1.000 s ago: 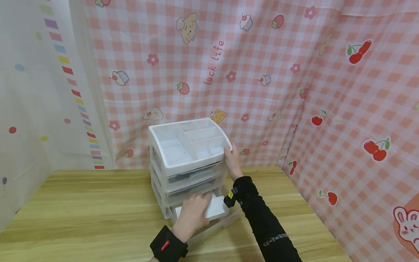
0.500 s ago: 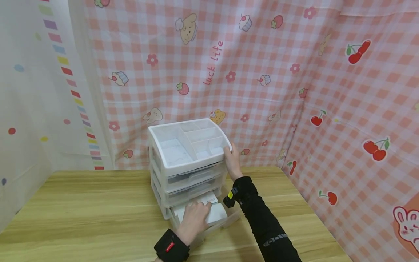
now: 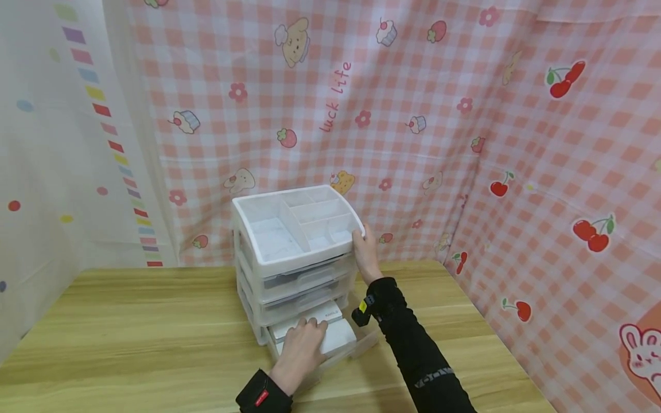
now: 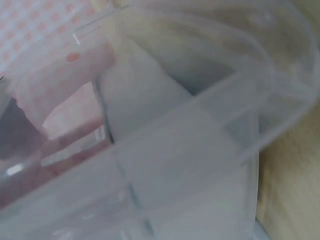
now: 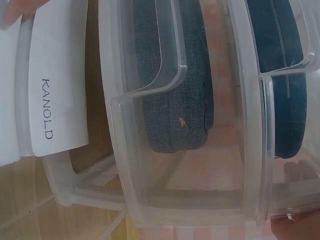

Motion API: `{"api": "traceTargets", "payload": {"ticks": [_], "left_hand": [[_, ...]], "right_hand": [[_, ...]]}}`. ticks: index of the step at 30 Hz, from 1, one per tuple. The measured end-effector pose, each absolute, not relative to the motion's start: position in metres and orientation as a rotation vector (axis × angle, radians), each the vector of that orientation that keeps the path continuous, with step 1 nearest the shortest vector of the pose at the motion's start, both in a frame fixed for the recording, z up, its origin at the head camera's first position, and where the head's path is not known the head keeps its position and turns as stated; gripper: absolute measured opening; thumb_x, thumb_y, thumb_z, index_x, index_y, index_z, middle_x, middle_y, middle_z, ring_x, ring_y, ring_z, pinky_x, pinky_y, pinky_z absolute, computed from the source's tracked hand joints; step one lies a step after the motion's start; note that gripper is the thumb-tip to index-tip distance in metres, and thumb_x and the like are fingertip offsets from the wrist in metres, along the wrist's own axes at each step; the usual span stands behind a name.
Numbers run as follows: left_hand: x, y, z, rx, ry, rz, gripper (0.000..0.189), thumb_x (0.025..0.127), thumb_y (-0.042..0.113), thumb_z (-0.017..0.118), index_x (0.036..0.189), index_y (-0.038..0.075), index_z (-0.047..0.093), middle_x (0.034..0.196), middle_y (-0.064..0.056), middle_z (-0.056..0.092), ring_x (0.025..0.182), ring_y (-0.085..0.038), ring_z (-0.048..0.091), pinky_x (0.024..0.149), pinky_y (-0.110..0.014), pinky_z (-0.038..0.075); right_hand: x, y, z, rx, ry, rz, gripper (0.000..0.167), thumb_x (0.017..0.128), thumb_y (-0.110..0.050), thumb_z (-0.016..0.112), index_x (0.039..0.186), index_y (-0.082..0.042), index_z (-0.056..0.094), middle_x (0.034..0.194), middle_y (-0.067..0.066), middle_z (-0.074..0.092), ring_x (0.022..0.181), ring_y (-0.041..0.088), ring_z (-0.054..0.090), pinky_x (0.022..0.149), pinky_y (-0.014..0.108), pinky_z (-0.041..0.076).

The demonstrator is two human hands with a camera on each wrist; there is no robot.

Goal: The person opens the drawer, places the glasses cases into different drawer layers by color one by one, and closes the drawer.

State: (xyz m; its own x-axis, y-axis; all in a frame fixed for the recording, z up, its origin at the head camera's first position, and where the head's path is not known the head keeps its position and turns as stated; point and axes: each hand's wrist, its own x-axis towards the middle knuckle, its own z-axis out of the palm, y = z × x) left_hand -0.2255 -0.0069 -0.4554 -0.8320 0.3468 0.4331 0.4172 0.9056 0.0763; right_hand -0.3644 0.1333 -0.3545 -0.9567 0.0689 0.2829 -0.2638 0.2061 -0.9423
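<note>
A white plastic drawer organizer [image 3: 289,267] stands on the table with its bottom drawer [image 3: 366,343] pulled out. My left hand [image 3: 302,350] reaches into that drawer, fingers bent over a white box [image 3: 338,337]. Right behind lies a second white box [image 3: 326,312], lettered KANOLD [image 5: 47,107]. In the right wrist view, left fingertips [image 5: 22,9] show at the gap between the boxes. The clear drawer front [image 4: 200,125] covers much of the left wrist view. My right hand [image 3: 365,252] grips the organizer's top right corner, with its fingers partly hidden.
The two upper drawers are pushed in; a blue-grey fabric case [image 5: 175,75] and a dark blue item [image 5: 282,100] show through their clear fronts. The organizer's top tray [image 3: 276,229] has several compartments. A pink checked curtain [image 3: 248,132] hangs behind the wooden table [image 3: 144,332].
The white box under my left hand has gone down into the bottom drawer, uncovering the lettered box behind it. My right hand stays on the organizer's corner.
</note>
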Motion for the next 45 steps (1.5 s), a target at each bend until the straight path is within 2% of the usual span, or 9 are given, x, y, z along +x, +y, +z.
{"api": "traceTargets", "payload": {"ticks": [8, 14, 18, 22, 28, 35, 45], "left_hand": [[-0.209, -0.006, -0.446, -0.645, -2.504, -0.126, 0.029, 0.069, 0.025, 0.082, 0.086, 0.012, 0.062, 0.076, 0.000, 0.064, 0.067, -0.016, 0.058, 0.051, -0.025, 0.043], [-0.192, 0.002, -0.436, -0.761, -2.403, -0.029, 0.017, 0.072, 0.015, 0.075, 0.080, 0.014, 0.060, 0.071, 0.002, 0.058, 0.066, -0.014, 0.053, 0.050, -0.022, 0.038], [-0.186, 0.006, -0.438, -0.826, -2.395, 0.060, 0.025, 0.065, 0.005, 0.074, 0.085, 0.017, 0.063, 0.074, 0.003, 0.058, 0.066, -0.011, 0.051, 0.049, -0.020, 0.033], [-0.184, 0.007, -0.443, -0.826, -2.414, 0.130, 0.039, 0.057, 0.002, 0.075, 0.091, 0.018, 0.066, 0.078, 0.004, 0.059, 0.066, -0.010, 0.050, 0.048, -0.018, 0.034], [-0.187, 0.006, -0.448, -0.817, -2.421, 0.081, 0.043, 0.054, -0.003, 0.075, 0.092, 0.016, 0.066, 0.080, 0.003, 0.060, 0.065, -0.010, 0.052, 0.048, -0.018, 0.037], [-0.191, 0.000, -0.446, -0.805, -2.447, 0.071, 0.041, 0.054, -0.001, 0.078, 0.088, 0.016, 0.063, 0.078, 0.004, 0.057, 0.064, -0.010, 0.052, 0.047, -0.019, 0.035], [-0.202, -0.011, -0.447, -0.773, -2.448, -0.056, 0.039, 0.053, -0.012, 0.074, 0.079, 0.013, 0.062, 0.073, 0.002, 0.057, 0.061, -0.012, 0.051, 0.047, -0.020, 0.037]], "right_hand": [[-0.361, 0.135, -0.350, 0.202, -2.211, 1.851, 0.039, 0.097, -0.019, 0.036, 0.133, -0.005, 0.041, 0.133, 0.015, 0.049, 0.110, 0.026, 0.046, 0.100, 0.042, 0.036], [-0.364, 0.134, -0.354, 0.191, -2.213, 1.829, 0.038, 0.096, -0.022, 0.036, 0.131, -0.008, 0.043, 0.130, 0.012, 0.051, 0.109, 0.025, 0.047, 0.100, 0.043, 0.037], [-0.363, 0.133, -0.354, 0.187, -2.213, 1.825, 0.038, 0.095, -0.022, 0.036, 0.130, -0.008, 0.043, 0.130, 0.012, 0.051, 0.109, 0.024, 0.047, 0.100, 0.044, 0.037], [-0.363, 0.133, -0.354, 0.180, -2.214, 1.828, 0.039, 0.095, -0.022, 0.036, 0.131, -0.008, 0.043, 0.131, 0.011, 0.051, 0.111, 0.024, 0.048, 0.102, 0.045, 0.037], [-0.363, 0.133, -0.355, 0.175, -2.217, 1.822, 0.039, 0.096, -0.022, 0.036, 0.131, -0.009, 0.043, 0.132, 0.011, 0.051, 0.111, 0.025, 0.048, 0.102, 0.045, 0.037], [-0.364, 0.131, -0.355, 0.177, -2.215, 1.840, 0.038, 0.096, -0.022, 0.037, 0.130, -0.009, 0.043, 0.130, 0.010, 0.051, 0.109, 0.024, 0.047, 0.101, 0.043, 0.037], [-0.363, 0.133, -0.356, 0.191, -2.211, 1.847, 0.037, 0.097, -0.023, 0.036, 0.132, -0.010, 0.042, 0.132, 0.011, 0.049, 0.113, 0.025, 0.047, 0.104, 0.046, 0.036]]}}
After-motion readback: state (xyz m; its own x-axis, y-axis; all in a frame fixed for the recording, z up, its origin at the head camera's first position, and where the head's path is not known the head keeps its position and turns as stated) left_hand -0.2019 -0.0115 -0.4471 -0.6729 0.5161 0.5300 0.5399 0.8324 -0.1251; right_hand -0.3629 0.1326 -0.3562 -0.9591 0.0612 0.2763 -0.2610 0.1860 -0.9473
